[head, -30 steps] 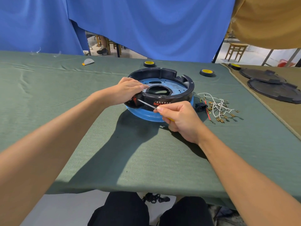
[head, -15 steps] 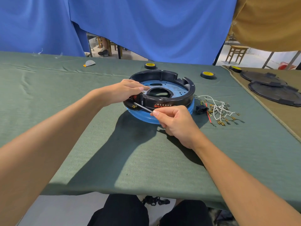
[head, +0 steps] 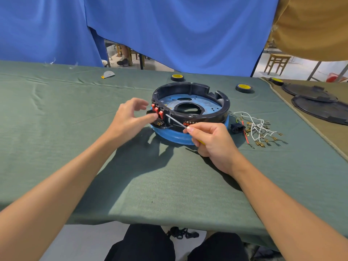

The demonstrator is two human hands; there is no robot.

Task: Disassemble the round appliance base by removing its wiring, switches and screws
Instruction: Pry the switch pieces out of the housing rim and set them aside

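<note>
Three red switches point(head: 157, 110) sit in the glossy black plastic rim of the round base point(head: 207, 117), at its 9 o'clock edge. The base rests mid-worktop point(head: 75, 110) on green cloth. The right hand point(head: 212, 142) pinches a screwdriver point(head: 175, 121), its thin steel shaft slanted at the switches, probably to lever them out. The left hand point(head: 128, 119), loose and grasping nothing, touches them, apparently steadying. Freed white wires point(head: 258, 127) lie at 3 o'clock.

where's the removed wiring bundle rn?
Head view: the wiring bundle lies loose on the green tablecloth, right of the round appliance base, next to a black plug socket and just beyond the right hand.
</note>
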